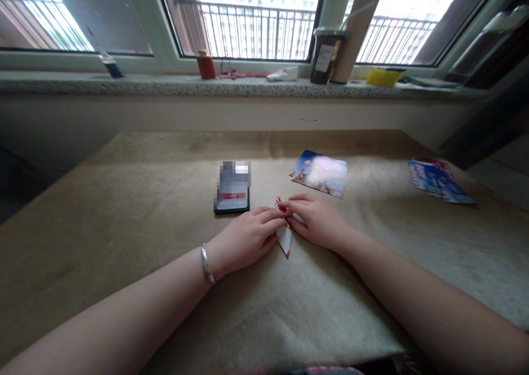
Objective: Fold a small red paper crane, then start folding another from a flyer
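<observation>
A small folded piece of paper (284,238), white with red edges and a pointed lower tip, lies on the brown table between my hands. My left hand (258,233) presses on it from the left, with the fingers together across its upper half. From the right, my right hand (316,219) grips its upper part with bent fingers. My fingers hide much of the paper's middle. Beyond my left hand lies a phone (232,201) with a lit screen, partly pixelated.
A blue and pink patterned sheet (320,172) lies behind my right hand. Several similar printed sheets (440,181) overlap at the table's right side. Along the stone windowsill (256,88) stand a red container (205,66), a dark lidded jar (325,58) and a yellow object (383,77).
</observation>
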`<state>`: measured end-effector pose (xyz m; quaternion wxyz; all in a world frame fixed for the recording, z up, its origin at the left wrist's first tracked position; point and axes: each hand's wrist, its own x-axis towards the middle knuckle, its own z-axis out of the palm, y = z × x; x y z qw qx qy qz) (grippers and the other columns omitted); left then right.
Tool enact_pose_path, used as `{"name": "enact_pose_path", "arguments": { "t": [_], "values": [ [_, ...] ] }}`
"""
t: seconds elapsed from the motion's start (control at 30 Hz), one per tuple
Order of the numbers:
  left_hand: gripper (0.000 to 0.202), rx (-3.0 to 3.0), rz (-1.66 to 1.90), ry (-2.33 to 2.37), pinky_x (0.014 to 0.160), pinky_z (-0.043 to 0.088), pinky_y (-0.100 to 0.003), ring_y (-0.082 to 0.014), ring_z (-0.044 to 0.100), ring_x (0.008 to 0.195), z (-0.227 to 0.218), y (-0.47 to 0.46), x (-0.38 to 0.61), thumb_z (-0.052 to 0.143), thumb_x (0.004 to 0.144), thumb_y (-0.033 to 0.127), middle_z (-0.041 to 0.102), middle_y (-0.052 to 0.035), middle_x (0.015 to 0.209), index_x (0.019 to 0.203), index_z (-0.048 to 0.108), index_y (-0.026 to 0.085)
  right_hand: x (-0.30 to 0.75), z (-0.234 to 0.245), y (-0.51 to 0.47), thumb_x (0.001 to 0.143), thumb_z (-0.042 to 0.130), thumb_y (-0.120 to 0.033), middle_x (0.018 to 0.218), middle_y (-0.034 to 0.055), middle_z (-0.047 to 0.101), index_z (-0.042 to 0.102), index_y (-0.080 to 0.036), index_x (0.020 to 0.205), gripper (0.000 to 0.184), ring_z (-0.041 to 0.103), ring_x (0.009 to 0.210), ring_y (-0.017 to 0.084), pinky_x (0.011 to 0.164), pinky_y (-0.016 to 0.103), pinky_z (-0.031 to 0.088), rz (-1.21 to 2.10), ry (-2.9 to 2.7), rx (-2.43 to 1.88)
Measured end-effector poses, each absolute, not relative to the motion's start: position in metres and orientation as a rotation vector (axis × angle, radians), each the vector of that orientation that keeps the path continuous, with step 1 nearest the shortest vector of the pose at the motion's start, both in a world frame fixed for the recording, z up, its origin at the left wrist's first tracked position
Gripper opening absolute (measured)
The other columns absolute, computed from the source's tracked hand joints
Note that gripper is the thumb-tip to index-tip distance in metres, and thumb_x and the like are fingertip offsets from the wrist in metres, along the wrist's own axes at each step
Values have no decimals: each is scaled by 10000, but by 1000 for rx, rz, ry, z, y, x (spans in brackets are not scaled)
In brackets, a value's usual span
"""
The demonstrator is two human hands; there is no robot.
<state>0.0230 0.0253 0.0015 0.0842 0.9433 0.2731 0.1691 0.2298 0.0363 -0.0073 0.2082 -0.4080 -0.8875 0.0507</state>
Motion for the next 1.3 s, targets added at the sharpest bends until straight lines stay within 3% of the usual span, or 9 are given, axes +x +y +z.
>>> {"name": "enact_pose_path", "arguments": {
  "t": [0.23, 0.4, 0.57, 0.8, 1.3],
  "values": [
    [320, 2817, 478, 804, 1027, 407, -421, -222, 453, 1218, -1, 25, 21, 486, 888, 198, 518, -107, 1280, 1206, 517, 181, 231, -13, 40, 800, 584, -192, 1062, 41, 690, 667, -217, 878, 116, 569, 1064, 189, 919, 367, 465, 339, -2352, -1167],
    [327, 2774, 492, 812, 1013, 416, -409, -222, 469, 1189, 1, 25, 20, 504, 869, 185, 500, -110, 1280, 1195, 535, 189, 232, -13, 40, 805, 583, -165, 1042, 42, 689, 662, -210, 888, 124, 575, 1018, 176, 895, 344, 465, 267, -2387, -1086],
    [320, 2711, 512, 835, 927, 473, -359, -204, 546, 1055, 2, 26, 20, 549, 834, 191, 559, -89, 1157, 1153, 561, 202, 234, -4, 35, 827, 548, -161, 948, 38, 693, 673, -210, 814, 135, 579, 925, 168, 803, 299, 467, 106, -2513, -943],
    [195, 2758, 395, 968, 894, 487, -369, -220, 575, 1001, 5, 25, 21, 540, 853, 256, 605, -105, 1050, 1010, 575, 147, 234, 5, 25, 834, 506, -180, 965, 42, 679, 662, -207, 860, 160, 569, 939, 188, 790, 304, 445, -29, -2685, -925],
    [156, 2757, 427, 975, 866, 493, -323, -189, 585, 967, 0, 27, 19, 452, 902, 211, 606, -84, 1040, 984, 573, 155, 238, 6, 33, 912, 462, -227, 1024, 36, 683, 645, -201, 938, 188, 575, 1000, 176, 855, 324, 447, -108, -2769, -711]
  ]
}}
